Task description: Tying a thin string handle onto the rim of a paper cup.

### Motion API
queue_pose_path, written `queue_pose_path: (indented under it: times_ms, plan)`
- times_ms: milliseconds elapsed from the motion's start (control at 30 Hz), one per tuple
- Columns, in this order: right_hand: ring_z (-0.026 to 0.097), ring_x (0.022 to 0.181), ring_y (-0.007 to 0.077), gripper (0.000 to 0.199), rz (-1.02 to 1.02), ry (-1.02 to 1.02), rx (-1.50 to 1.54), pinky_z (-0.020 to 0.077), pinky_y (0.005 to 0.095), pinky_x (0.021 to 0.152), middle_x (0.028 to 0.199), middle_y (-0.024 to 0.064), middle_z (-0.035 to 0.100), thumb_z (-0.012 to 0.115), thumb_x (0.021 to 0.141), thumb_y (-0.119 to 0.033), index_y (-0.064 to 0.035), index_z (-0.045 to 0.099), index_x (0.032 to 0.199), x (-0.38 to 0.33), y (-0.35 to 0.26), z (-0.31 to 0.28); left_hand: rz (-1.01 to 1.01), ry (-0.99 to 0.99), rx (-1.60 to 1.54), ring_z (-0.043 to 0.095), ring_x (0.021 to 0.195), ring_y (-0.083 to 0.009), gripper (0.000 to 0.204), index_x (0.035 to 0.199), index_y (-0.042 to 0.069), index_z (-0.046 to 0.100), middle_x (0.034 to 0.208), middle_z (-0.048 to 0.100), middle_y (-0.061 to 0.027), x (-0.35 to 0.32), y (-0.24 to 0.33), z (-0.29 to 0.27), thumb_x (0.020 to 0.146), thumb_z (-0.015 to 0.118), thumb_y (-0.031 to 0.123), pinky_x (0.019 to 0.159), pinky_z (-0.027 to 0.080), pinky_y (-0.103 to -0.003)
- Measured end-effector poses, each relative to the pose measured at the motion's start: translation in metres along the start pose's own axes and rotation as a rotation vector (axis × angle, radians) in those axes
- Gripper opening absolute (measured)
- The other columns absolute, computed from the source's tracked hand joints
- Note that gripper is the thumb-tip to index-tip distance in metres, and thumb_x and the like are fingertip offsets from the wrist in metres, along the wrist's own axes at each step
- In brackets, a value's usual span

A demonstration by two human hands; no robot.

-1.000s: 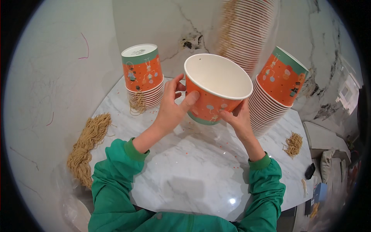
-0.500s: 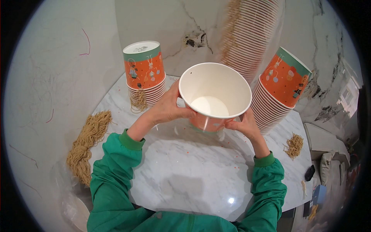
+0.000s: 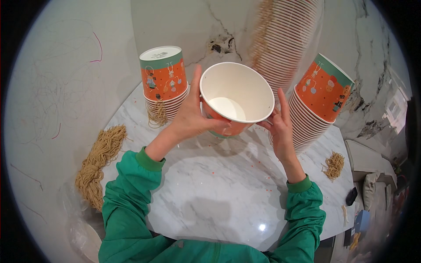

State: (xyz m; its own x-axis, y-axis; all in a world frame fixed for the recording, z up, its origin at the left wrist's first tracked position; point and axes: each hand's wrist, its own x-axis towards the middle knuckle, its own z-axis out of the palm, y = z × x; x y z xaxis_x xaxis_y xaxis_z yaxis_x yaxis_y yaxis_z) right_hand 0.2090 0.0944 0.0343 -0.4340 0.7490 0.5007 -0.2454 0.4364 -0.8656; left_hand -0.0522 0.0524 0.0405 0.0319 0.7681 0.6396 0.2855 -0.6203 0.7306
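A paper bucket, white inside with an orange and green outside, is held above the table, its opening tipped toward me. My left hand grips its left side, thumb across the front and fingers up along the wall. At the right side, my right hand has its thumb and bent fingers against the wall below the rim, while the index finger points up. Small holes show near the rim. To the left stands a stack of upside-down buckets with twine loops hanging on it.
A leaning stack of upside-down buckets stands on the right. Behind rises a tall nested stack in clear plastic. A hank of tan twine lies at the table's left edge, a smaller bundle at right. Orange specks dot the marble table.
The bucket has shifted slightly left and up and tilted. My right hand has moved back along its side, index finger now raised; the left fingers have straightened upward.
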Motion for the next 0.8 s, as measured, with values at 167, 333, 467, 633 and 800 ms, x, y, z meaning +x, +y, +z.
queue_pose_path:
  times_ms: [167,333,467,633,800]
  plan:
    - [0.033,0.147,0.0244,0.085,0.126,0.09,-0.045,0.0384,0.0452,0.113,0.165,0.0106,0.023,0.043,0.1,-0.06,-0.0139,0.007,0.162,-0.002,0.003,0.008,0.05,-0.012,0.162,0.039,0.139,-0.0335,0.147,0.159,0.005,-0.006,0.149,0.031,-0.0201,-0.007,-0.003,0.011,0.057,0.096,0.038,0.115,0.037,-0.046]
    - [0.021,0.152,0.0248,0.085,0.114,0.121,-0.028,0.0271,0.0439,0.12,0.167,0.0083,0.015,0.039,0.101,-0.062,-0.0132,0.007,0.162,-0.004,-0.002,0.013,0.117,-0.021,0.295,0.035,0.14,-0.0288,0.143,0.161,0.005,0.003,0.146,0.034,-0.014,-0.01,0.004,0.014,0.056,0.097,0.03,0.118,0.028,-0.044]
    - [0.017,0.153,0.0249,0.083,0.082,0.128,-0.025,0.0204,0.041,0.123,0.167,0.0094,0.014,0.038,0.102,-0.061,-0.0126,0.007,0.162,-0.005,-0.001,0.011,0.154,-0.055,0.317,0.042,0.128,-0.0341,0.144,0.16,0.007,0.002,0.138,0.034,-0.019,-0.009,0.0,0.009,0.057,0.096,0.041,0.105,0.046,-0.046]
    - [0.017,0.153,0.0246,0.081,0.036,0.127,-0.063,0.0195,0.0394,0.123,0.167,0.0098,0.014,0.039,0.102,-0.058,-0.0108,0.01,0.162,-0.004,0.008,0.007,0.175,-0.104,0.242,0.044,0.131,-0.035,0.142,0.161,0.008,-0.001,0.142,0.034,-0.0196,-0.008,-0.003,0.004,0.06,0.095,0.038,0.102,0.051,-0.044]
    - [0.02,0.152,0.024,0.076,-0.005,0.13,-0.096,0.019,0.0376,0.123,0.167,0.0103,0.017,0.037,0.103,-0.051,-0.0067,0.014,0.161,-0.002,0.013,0.002,0.053,-0.203,0.142,0.045,0.136,-0.0357,0.138,0.161,0.01,-0.001,0.152,0.029,-0.0196,-0.008,-0.003,-0.002,0.062,0.092,0.038,0.1,0.054,-0.044]
